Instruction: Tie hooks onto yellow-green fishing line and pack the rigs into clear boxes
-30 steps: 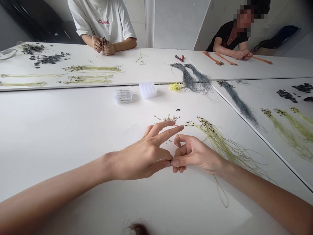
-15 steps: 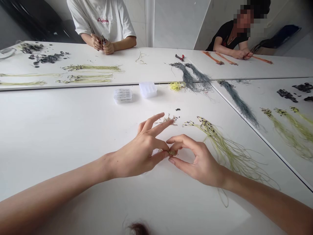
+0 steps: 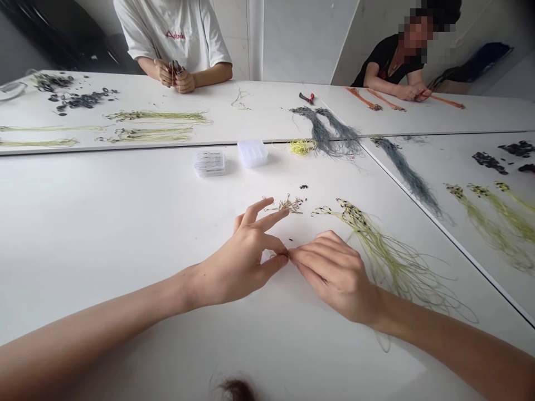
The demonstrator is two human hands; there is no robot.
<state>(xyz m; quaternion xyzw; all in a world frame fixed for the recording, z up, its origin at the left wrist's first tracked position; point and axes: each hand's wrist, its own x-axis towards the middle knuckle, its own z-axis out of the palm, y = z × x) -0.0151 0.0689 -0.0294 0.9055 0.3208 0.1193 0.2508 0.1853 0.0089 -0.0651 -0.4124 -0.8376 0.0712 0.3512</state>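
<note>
My left hand (image 3: 244, 259) and my right hand (image 3: 334, 273) meet fingertip to fingertip over the white table (image 3: 104, 223). The left thumb and forefinger pinch a small metal piece, probably a hook, while its other fingers stretch out. My right hand's fingers are drawn together on the same spot; a thin yellow-green line trails from under it. A small heap of metal hooks (image 3: 286, 205) lies just beyond the hands. A bundle of yellow-green lines (image 3: 388, 256) with dark beads at its far end lies to the right.
Two clear plastic boxes (image 3: 232, 159) stand farther back. Grey line bundles (image 3: 330, 131), a yellow coil (image 3: 301, 147) and red pliers (image 3: 307, 98) lie beyond. Two other people work at the far tables, among more line bundles (image 3: 154, 125) and dark beads (image 3: 83, 100).
My right hand turned palm-down and drew its fingers together against the left fingertips. Both hands shifted slightly away from me. The loop of line near my right wrist has slid under the arm.
</note>
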